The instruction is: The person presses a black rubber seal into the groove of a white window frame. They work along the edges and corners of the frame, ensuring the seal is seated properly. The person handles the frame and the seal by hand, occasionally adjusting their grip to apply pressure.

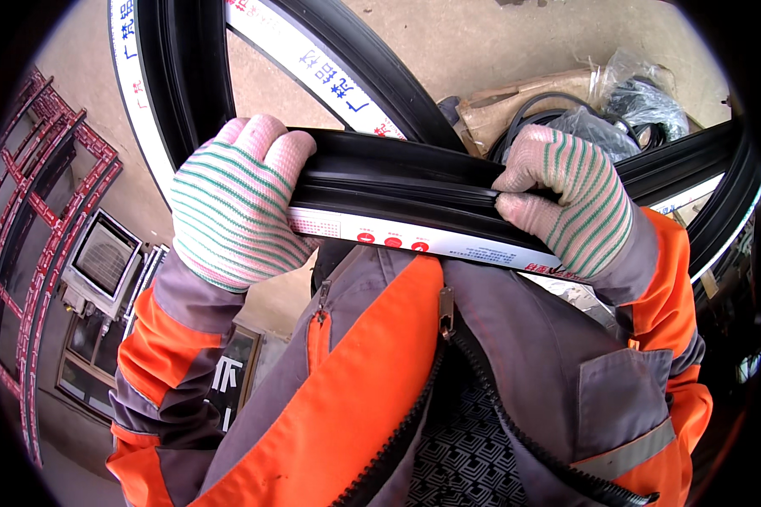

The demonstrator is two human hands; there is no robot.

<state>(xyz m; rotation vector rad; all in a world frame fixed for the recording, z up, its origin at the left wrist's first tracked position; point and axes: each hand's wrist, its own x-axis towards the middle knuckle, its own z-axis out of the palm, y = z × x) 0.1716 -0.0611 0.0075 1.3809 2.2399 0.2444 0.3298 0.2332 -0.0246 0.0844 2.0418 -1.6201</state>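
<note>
A black metal window frame with white protective film along its outer faces lies across in front of my chest. My left hand, in a pink glove with green stripes, is wrapped over the near bar close to the frame's left corner. At the bar's right part, my right hand, gloved the same way, has thumb and forefinger closed on a thin black sealing strip that runs along the groove. The strip's end is hidden by the fingers.
Behind the frame, cardboard lies on the concrete floor with coiled black strip and clear plastic bags. More black profiles are at the right. On the left stand a red rack and a boxed wall unit.
</note>
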